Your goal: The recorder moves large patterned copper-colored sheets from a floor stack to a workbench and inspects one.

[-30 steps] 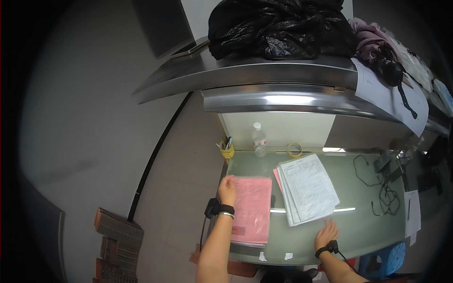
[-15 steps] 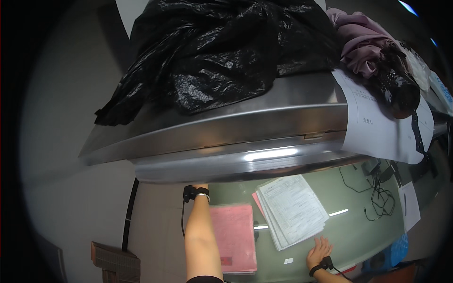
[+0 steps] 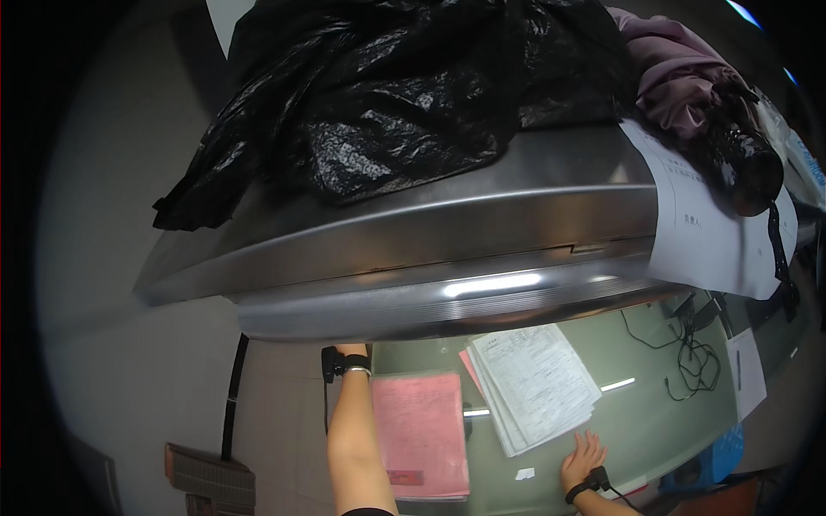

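My left forearm reaches away from me past the pink folder, and at the wrist it wears a black strap and a light bracelet. Only the base of my left hand (image 3: 351,349) shows; its fingers are hidden behind the lower edge of the metal cabinet (image 3: 482,215). My right hand (image 3: 585,457) rests with fingers spread on the glass tabletop (image 3: 628,430), holding nothing. Just beyond its fingertips lies a fanned stack of printed papers (image 3: 538,387). The pink folder (image 3: 420,430) lies flat beside my left forearm.
A black plastic bag (image 3: 404,112) drapes over the cabinet top. To its right are mauve cloth (image 3: 675,73), a dark bottle-like object (image 3: 750,176) and a hanging sheet (image 3: 697,224). Tangled black cables (image 3: 693,365) lie on the glass. A blue stool (image 3: 721,460) stands at lower right.
My left forearm has shifted slightly left, baring more of the pink folder's left side. The cabinet appears a little shifted in view. My right hand stays nearly in place.
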`<move>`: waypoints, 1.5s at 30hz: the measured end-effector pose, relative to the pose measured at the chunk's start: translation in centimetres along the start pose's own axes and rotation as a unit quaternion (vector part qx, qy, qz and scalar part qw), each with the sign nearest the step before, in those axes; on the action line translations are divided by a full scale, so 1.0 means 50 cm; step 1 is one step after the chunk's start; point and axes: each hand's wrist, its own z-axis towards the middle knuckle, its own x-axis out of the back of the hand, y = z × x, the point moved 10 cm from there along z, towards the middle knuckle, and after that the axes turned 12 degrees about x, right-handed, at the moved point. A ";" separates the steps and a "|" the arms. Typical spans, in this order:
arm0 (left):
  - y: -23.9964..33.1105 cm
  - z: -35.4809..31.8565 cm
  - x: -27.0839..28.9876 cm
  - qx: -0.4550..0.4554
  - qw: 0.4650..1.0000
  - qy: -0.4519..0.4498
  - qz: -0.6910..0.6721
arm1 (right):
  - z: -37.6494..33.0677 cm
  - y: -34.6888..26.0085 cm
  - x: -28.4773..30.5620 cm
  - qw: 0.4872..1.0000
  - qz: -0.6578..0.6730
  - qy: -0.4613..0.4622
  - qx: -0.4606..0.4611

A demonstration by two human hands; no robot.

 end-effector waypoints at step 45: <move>-0.210 0.156 -0.129 0.001 0.998 -0.045 -0.041 | -0.003 -0.038 0.010 0.998 -0.051 -0.006 0.027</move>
